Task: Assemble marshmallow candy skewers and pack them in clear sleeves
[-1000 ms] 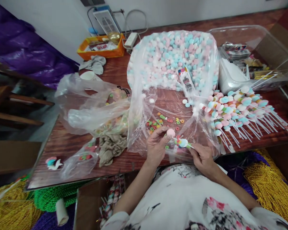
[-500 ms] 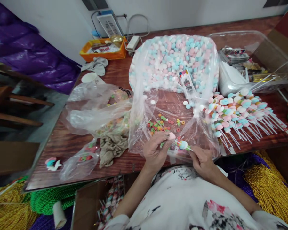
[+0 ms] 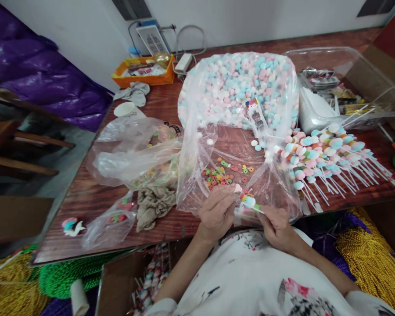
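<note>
Left hand: your left hand (image 3: 217,210) is closed, with thumb and fingertips pinching a pink sweet (image 3: 237,188).
Right hand: your right hand (image 3: 276,221) is closed around the lower end of a skewer (image 3: 250,202), which already carries coloured rings and a pale blue piece.
Pink sweet: it sits at the skewer's tip. You cannot tell whether it is pierced yet.
Change: a second ago you held the pink sweet clear of the tip with its whole face showing. Now it is down against the tip, half hidden by your fingers, and your hands are closer together.
Place: both hands are at the near edge of the table (image 3: 85,197), over the open mouth of a clear bag (image 3: 197,175).
Around: ring sweets (image 3: 222,173) lie loose just beyond your fingers. The finished skewers (image 3: 329,153) are piled to your right. The pastel sweets (image 3: 237,87) fill the far end of the bag.
</note>
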`<state>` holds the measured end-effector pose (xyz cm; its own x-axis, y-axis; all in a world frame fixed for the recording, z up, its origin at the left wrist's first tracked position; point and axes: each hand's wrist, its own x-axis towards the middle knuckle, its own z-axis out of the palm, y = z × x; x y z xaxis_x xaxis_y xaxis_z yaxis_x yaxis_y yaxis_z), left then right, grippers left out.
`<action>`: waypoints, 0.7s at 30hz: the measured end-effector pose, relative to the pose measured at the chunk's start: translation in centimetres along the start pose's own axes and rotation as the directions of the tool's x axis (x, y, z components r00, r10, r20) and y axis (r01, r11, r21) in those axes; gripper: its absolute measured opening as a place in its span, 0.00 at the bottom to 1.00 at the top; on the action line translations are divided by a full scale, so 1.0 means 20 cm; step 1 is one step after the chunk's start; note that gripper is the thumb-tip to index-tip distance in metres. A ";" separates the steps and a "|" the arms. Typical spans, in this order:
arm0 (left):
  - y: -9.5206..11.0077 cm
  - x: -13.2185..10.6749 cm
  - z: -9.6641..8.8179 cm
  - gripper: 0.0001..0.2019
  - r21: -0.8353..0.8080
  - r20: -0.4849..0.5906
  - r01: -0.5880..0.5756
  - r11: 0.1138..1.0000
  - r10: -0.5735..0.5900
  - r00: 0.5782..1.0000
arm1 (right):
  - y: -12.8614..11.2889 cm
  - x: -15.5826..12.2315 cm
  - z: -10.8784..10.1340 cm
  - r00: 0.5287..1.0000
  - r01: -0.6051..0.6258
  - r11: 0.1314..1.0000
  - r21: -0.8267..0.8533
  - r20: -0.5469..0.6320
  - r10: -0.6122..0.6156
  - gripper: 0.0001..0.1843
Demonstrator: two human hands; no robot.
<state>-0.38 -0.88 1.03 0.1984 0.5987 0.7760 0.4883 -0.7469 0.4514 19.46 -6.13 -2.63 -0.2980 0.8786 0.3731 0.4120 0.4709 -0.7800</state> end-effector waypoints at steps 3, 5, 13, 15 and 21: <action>0.00 0.00 0.00 0.18 0.038 0.023 -0.034 0.999 0.033 0.999 | 0.00 0.01 0.01 1.000 0.015 1.000 0.014 0.025 -0.015 0.12; -0.01 -0.01 0.01 0.19 0.060 0.080 -0.089 0.994 0.084 0.993 | 0.00 0.02 0.00 1.000 -0.016 1.000 -0.007 0.022 0.016 0.11; 0.00 -0.03 0.02 0.19 0.061 0.141 -0.116 0.991 0.106 0.984 | -0.01 0.05 0.01 0.996 -0.079 0.997 0.002 0.037 0.079 0.10; 0.01 -0.03 0.03 0.18 0.064 0.190 -0.138 0.988 0.124 0.974 | -0.01 0.05 0.02 0.996 -0.090 0.996 0.025 0.026 0.089 0.10; 0.04 -0.07 0.05 0.20 0.028 0.261 -0.077 0.997 0.067 0.963 | 0.00 0.06 0.05 0.994 -0.105 0.992 0.064 -0.030 0.107 0.10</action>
<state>0.56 -2.04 -0.09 0.4454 0.6019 0.6628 0.4953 -0.7823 0.3777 18.34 -5.12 -2.71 -0.2262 0.9261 0.3019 0.3851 0.3697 -0.8456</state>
